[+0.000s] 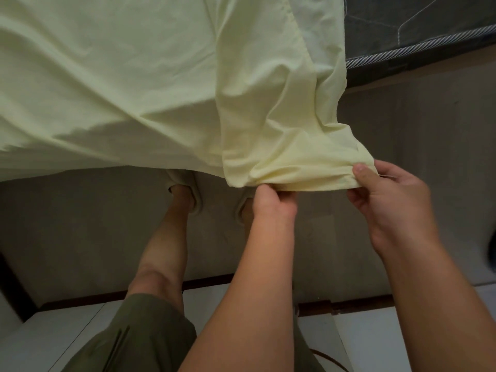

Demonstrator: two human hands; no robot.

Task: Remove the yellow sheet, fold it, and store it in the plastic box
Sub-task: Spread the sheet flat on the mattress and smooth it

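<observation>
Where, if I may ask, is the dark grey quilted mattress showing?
Head view, top right corner: the mattress sits just right of the pale yellow sheet.

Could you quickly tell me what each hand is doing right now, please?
Left hand: gripping the yellow sheet along its bunched edge.
Right hand: pinching the same edge.

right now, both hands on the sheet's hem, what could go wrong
The yellow sheet is off only one part of the grey mattress; a hard pull may snag it. The left hand and right hand pinch just the hem, so it could slip. Loose cloth hangs near the slippers, a possible trip.
</observation>
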